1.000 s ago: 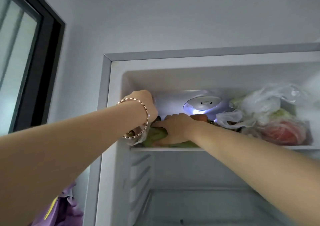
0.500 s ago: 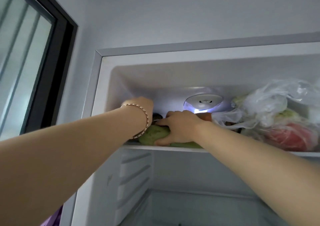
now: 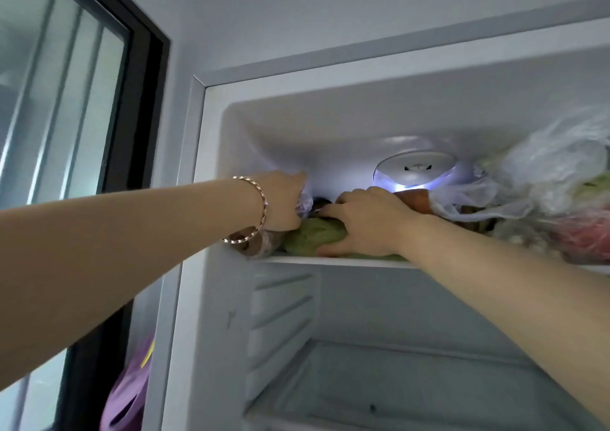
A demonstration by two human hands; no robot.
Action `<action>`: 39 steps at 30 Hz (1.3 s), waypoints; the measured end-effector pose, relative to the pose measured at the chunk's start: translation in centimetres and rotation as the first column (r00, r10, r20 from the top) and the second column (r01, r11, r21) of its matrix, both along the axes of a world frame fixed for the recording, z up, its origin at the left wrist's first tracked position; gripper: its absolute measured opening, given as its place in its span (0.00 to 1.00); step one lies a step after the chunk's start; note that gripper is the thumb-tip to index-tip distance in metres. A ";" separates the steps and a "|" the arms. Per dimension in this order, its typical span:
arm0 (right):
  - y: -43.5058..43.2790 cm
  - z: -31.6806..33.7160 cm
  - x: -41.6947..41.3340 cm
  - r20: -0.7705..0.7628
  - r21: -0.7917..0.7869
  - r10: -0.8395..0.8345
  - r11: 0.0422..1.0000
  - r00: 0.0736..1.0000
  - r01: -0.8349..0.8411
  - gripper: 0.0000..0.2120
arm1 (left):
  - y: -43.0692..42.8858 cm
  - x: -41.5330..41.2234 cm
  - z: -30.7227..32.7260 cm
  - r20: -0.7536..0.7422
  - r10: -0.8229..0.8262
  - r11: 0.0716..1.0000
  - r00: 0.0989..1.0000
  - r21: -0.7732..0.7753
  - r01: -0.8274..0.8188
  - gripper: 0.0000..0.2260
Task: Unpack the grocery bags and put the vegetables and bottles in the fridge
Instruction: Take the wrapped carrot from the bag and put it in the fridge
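Both my arms reach up onto the fridge's top shelf (image 3: 330, 261). My right hand (image 3: 366, 222) lies over a green vegetable (image 3: 313, 237) at the shelf's front left, fingers curled round it. My left hand (image 3: 284, 203), with a bracelet at the wrist, is beside it at the left wall, against a clear plastic bag (image 3: 305, 204); its fingers are hidden. A brownish wrapped item (image 3: 257, 244) sits under my left wrist. An orange carrot (image 3: 414, 199) lies behind my right hand.
Clear plastic bags of vegetables (image 3: 544, 179), one with something red (image 3: 584, 236), fill the shelf's right side. The fridge light (image 3: 416, 170) glows at the back. The compartment below (image 3: 396, 381) shows ribbed side rails. A dark window frame (image 3: 138, 133) and a purple bag (image 3: 128, 397) are left.
The camera has shifted left and closer. Both hands stay on the top shelf around the green vegetable; my left hand has moved slightly deeper toward the back wall.
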State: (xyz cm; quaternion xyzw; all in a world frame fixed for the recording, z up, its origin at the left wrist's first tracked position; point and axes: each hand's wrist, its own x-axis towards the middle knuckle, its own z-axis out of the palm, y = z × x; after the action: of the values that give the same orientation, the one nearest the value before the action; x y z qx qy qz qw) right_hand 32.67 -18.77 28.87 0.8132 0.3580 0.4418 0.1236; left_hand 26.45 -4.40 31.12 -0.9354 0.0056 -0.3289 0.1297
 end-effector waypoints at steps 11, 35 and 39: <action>0.0 0.3 -0.1 -0.054 0.025 0.022 0.999 0.998 -0.021 0.28 | 1.3 -2.7 -1.6 -0.208 0.220 0.878 0.953 0.468 -0.100 0.50; -1.4 -1.2 -0.6 0.089 0.198 -0.120 0.975 0.989 0.100 0.31 | 1.3 0.9 -2.1 -0.012 0.108 0.905 0.994 0.415 -0.094 0.19; -2.2 -1.8 -1.2 -0.007 0.171 -0.179 0.969 0.984 0.178 0.34 | 1.4 1.1 -2.6 0.045 0.087 0.913 0.995 0.397 -0.098 0.21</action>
State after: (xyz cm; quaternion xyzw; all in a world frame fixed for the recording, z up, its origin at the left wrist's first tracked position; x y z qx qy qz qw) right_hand 31.43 -20.97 27.10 0.8479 0.2436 0.4613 0.0941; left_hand 27.55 -2.96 28.53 -0.8842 0.0265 -0.3266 0.3330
